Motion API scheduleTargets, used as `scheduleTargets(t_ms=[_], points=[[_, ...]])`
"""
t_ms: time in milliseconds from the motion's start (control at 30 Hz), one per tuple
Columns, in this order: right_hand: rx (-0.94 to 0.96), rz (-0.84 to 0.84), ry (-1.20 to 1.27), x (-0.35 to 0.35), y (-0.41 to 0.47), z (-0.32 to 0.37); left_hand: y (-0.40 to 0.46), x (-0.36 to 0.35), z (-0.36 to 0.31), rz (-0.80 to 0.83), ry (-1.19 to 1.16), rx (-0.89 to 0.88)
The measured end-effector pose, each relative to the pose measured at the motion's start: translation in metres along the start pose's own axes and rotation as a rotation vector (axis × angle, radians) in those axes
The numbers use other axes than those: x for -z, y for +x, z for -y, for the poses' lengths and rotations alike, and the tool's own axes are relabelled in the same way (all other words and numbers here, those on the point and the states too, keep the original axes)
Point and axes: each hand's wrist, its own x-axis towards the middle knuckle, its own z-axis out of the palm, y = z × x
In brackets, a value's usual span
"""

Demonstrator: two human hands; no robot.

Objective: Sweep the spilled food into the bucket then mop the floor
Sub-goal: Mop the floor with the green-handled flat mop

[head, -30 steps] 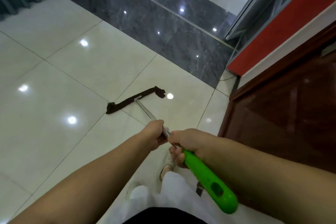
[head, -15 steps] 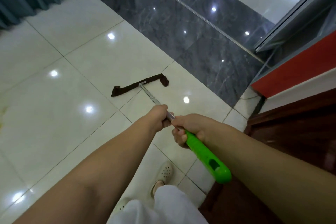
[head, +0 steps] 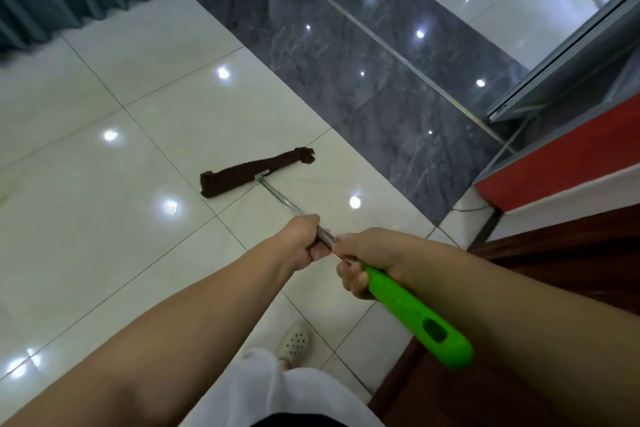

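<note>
Both hands clench the mop: the left hand [head: 304, 241] wraps the metal shaft [head: 277, 196], the right hand [head: 367, 260] just behind it grips the green handle [head: 415, 319]. Ahead of the grip, the brown mop head [head: 249, 172] lies flat on the white tiled floor [head: 104, 218].

You're getting bright, even overhead light, with ceiling lamps glaring as white spots off the glossy floor [head: 104, 218]. Edges are bowing (wide-angle lens), and detail is looking slightly soft.

Glossy tile floor [head: 104, 218]; metal pole [head: 280, 198]; probably plastic grip [head: 415, 319].
</note>
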Motion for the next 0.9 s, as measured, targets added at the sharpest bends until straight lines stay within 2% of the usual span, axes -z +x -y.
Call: scheduleTargets(t_ms=[200,333,600,900], points=[[-0.068,0.023,-0.081,0.04,-0.049,-0.014,-0.034,-0.028,0.025,0.132,-0.081,0.137],[-0.081,0.02,-0.2,0.049,-0.064,-0.01,-0.047,-0.033,0.03,0.116,-0.104,0.149],[-0.031,-0.007,-0.359,-0.012,-0.042,0.015,-0.045,0.012,0.011,0.028,-0.308,0.03],[0.018,-0.003,-0.572,-0.075,0.003,0.074,-0.007,0.068,-0.047,-0.059,-0.383,-0.068]])
